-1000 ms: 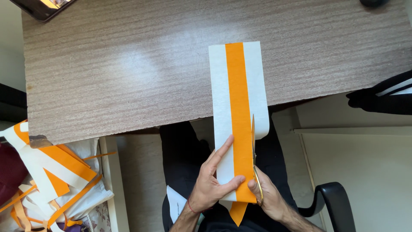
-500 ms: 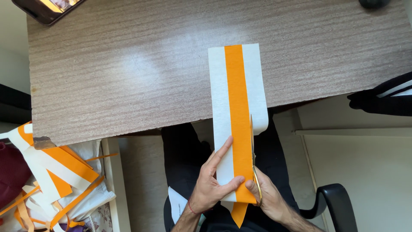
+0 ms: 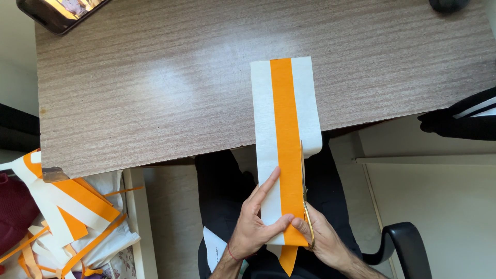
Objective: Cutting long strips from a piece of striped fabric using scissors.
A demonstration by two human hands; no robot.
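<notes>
A long white paper strip (image 3: 264, 129) with an orange band down its middle reaches from my lap up over the desk edge. My left hand (image 3: 256, 227) pinches its lower part, index finger laid along the white left margin. My right hand (image 3: 323, 237) holds gold scissors (image 3: 305, 196), blades running up the right edge of the orange band. The right white margin hangs cut loose and curls by the desk edge.
The wood-grain desk (image 3: 155, 88) fills the upper view, with a phone (image 3: 62, 13) at its far left corner. A heap of orange and white paper offcuts (image 3: 67, 217) lies lower left. A black chair armrest (image 3: 403, 248) is lower right; a dark sleeve (image 3: 460, 121) sits at the right.
The scissors have crept slightly further up along the orange band's right edge. Both hands keep their grip.
</notes>
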